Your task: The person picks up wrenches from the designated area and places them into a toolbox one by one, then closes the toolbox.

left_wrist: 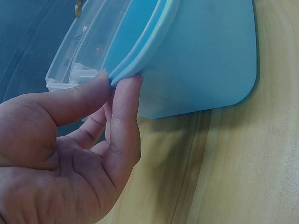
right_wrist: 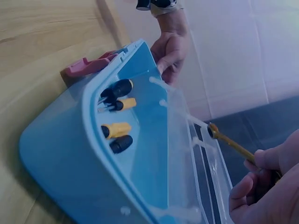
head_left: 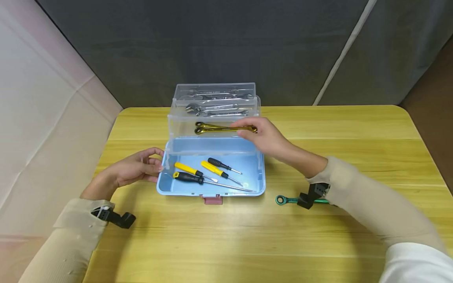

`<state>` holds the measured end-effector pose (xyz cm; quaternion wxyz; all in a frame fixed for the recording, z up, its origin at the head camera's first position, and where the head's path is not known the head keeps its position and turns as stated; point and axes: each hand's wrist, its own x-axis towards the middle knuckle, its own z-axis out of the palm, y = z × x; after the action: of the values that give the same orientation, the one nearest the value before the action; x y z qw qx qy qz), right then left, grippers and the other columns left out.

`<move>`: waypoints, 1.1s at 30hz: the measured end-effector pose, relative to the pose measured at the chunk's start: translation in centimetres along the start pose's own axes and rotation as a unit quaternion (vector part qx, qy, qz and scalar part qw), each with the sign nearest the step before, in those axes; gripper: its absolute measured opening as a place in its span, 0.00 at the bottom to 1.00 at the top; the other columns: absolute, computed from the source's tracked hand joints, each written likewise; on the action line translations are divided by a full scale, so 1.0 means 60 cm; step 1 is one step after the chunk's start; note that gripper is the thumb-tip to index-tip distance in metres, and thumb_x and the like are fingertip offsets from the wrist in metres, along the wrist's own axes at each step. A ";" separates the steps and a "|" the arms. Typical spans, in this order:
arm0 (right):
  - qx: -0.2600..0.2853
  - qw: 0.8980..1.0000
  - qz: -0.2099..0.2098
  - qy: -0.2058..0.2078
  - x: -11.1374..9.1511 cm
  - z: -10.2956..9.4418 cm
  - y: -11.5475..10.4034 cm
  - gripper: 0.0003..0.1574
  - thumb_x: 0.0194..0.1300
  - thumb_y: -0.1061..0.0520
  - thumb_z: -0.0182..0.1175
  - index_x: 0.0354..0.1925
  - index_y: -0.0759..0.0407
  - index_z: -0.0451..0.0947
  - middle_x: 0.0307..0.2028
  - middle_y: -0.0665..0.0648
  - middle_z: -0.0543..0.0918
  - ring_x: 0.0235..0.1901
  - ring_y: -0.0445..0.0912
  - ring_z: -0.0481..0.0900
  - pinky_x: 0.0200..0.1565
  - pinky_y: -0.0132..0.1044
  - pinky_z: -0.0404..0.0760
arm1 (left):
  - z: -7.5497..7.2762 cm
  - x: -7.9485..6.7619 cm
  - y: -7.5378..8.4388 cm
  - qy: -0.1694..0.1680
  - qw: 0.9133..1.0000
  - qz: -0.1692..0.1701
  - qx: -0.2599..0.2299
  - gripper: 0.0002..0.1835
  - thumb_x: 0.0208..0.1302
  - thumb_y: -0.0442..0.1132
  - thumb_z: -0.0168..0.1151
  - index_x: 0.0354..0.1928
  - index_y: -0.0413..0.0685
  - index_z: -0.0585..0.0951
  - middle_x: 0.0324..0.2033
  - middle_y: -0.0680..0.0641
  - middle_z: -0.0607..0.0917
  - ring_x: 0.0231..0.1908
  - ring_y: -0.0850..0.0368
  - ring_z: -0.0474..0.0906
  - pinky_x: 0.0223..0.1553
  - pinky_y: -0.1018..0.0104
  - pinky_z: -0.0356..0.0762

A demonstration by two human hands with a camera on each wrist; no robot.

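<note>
My left hand (head_left: 139, 167) pinches the left rim of a light blue toolbox (left_wrist: 205, 56) between thumb and finger. My right hand (head_left: 263, 135) holds a gold ratcheting wrench (head_left: 221, 129) by one end over the toolbox's clear tiered trays (head_left: 180, 125). A second gold wrench (head_left: 209, 124) shows just behind it in the head view; whether it lies in the tray or is also held I cannot tell. Several screwdrivers lie in the blue bottom: a large black one (head_left: 187, 177), two yellow ones (head_left: 212, 168) and a small black one (head_left: 216, 162).
Silver wrenches (head_left: 216, 114) lie in the upper clear trays. On the wooden table (head_left: 219, 243), right of the toolbox, lies a green ratcheting wrench (head_left: 281, 200), partly hidden by the right wrist camera. A pink latch (head_left: 213, 200) hangs at the toolbox front; a dark curtain (head_left: 212, 47) stands behind.
</note>
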<state>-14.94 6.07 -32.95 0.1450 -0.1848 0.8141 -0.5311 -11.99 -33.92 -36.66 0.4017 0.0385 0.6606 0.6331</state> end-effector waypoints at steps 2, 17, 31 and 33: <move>-0.002 1.000 0.002 -0.001 0.009 0.009 -0.003 0.19 0.76 0.61 0.58 0.62 0.57 0.80 0.64 0.53 0.78 0.63 0.48 0.73 0.57 0.44 0.79 | 0.000 0.001 0.000 0.000 1.000 0.000 0.002 0.14 0.75 0.26 0.54 0.53 0.50 0.69 0.38 0.49 0.82 0.41 0.54 0.85 0.44 0.61 0.87; -0.018 1.000 0.001 -0.018 0.039 0.043 0.002 0.24 0.77 0.58 0.58 0.67 0.61 0.72 0.54 0.58 0.81 0.49 0.48 0.77 0.48 0.36 0.79 | 0.002 0.002 0.003 0.008 1.000 -0.004 0.000 0.14 0.74 0.26 0.55 0.53 0.50 0.69 0.37 0.50 0.81 0.40 0.54 0.85 0.44 0.61 0.87; 0.099 0.995 -0.023 -0.018 0.035 0.027 0.030 0.21 0.77 0.68 0.51 0.64 0.71 0.64 0.43 0.70 0.82 0.56 0.55 0.81 0.52 0.41 0.79 | 0.000 0.000 0.000 0.007 1.000 -0.004 0.001 0.14 0.74 0.26 0.55 0.53 0.51 0.69 0.38 0.49 0.80 0.41 0.54 0.85 0.44 0.61 0.87; 0.063 0.998 -0.025 -0.003 0.034 0.028 0.030 0.18 0.76 0.68 0.53 0.62 0.71 0.69 0.45 0.66 0.85 0.49 0.54 0.82 0.44 0.39 0.79 | 0.000 0.000 0.000 0.007 1.000 -0.004 0.002 0.14 0.74 0.26 0.55 0.53 0.51 0.69 0.38 0.49 0.80 0.41 0.54 0.85 0.45 0.60 0.87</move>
<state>-16.30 4.44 -35.32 0.1456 -0.1978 0.7736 -0.5841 -11.98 -33.93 -36.68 0.3994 0.0316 0.6647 0.6306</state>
